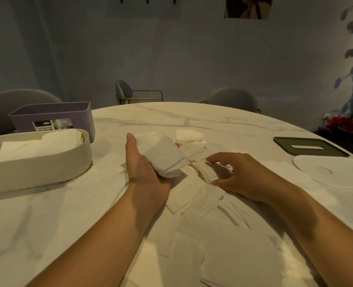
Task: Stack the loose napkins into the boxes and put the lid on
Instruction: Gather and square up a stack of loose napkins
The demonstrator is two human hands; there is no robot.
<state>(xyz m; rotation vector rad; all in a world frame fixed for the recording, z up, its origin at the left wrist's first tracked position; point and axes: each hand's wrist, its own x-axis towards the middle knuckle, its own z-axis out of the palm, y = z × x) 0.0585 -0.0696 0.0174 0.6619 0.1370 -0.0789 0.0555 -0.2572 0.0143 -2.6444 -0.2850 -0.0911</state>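
My left hand lies palm up over the table's middle and holds a stack of white napkins, thumb on one side and fingertips curled round the far side. Just to its right, my right hand pinches a small pile of loose napkins lying on the table. More loose napkins are spread under and in front of both hands. A cream oval box at the left holds stacked napkins. Behind it stands a purple box. A dark green lid and a white lid lie at the right.
The round marble table curves away at the back. Grey chairs stand behind it and at the far left. A few folded napkins lie further back. A plant with red flowers stands at the right edge.
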